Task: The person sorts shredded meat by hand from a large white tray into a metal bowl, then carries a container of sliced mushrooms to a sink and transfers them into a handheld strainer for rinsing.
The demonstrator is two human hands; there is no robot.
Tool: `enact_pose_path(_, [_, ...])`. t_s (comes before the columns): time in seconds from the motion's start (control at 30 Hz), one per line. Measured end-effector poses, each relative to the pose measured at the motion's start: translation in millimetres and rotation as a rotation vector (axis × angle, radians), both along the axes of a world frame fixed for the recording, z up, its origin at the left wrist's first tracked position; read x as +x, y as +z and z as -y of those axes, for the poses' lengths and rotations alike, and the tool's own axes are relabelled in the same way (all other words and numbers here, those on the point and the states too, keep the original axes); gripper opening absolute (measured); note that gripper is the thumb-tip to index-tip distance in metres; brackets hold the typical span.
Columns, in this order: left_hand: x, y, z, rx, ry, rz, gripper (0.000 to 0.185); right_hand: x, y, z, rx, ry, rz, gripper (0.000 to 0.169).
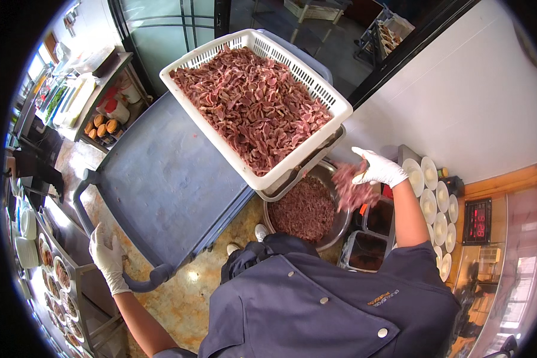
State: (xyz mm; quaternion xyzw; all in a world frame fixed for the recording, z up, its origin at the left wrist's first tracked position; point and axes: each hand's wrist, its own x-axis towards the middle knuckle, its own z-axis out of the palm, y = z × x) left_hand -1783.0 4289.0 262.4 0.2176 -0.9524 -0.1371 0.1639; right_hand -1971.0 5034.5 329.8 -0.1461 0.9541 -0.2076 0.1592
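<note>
My right hand [380, 169], in a white glove, holds a loose clump of sliced raw meat [351, 185], blurred by motion. It is just right of a white plastic basket [296, 153] heaped with meat slices [250, 103]. Below the basket's near corner stands a round metal basin [345, 226] containing dark reddish meat [303, 210]. The basket sits over a metal tray [275, 190] at the far end of a blue-grey platform cart [170, 179]. Over at the left, my gloved left hand [105, 257] is on the cart's curved handle [84, 203], its fingers partly hidden.
Black tubs [369, 250] with dark contents stand right of the basin. Beyond them are several white plates [429, 206] by the wall. A rack of filled dishes [62, 273] is at the left. A shelf with orange-lidded jars [102, 129] stands at upper left, near a glass door [170, 49].
</note>
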Motion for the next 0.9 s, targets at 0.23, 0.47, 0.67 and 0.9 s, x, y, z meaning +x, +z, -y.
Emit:
enact_pose_path(0.23, [-4, 2, -4, 0.006, -0.011, -0.012, 0.052, -119, 9, 104, -0.394, 0.046, -0.152, 0.017])
enact_pose_path(0.47, [11, 2, 1, -0.062, -0.026, -0.054, 0.046, -244, -54, 270, 0.353, -0.086, -0.067, 0.129])
enact_pose_path(0.67, [6, 6, -1, -0.140, 0.018, 0.000, 0.050, -275, -97, 249, 0.096, -0.090, -0.150, 0.048])
enact_pose_path(0.9, [-2, 0, -3, -0.074, -0.061, -0.066, 0.050, -279, -78, 144, -1.004, -0.155, 0.031, 0.036])
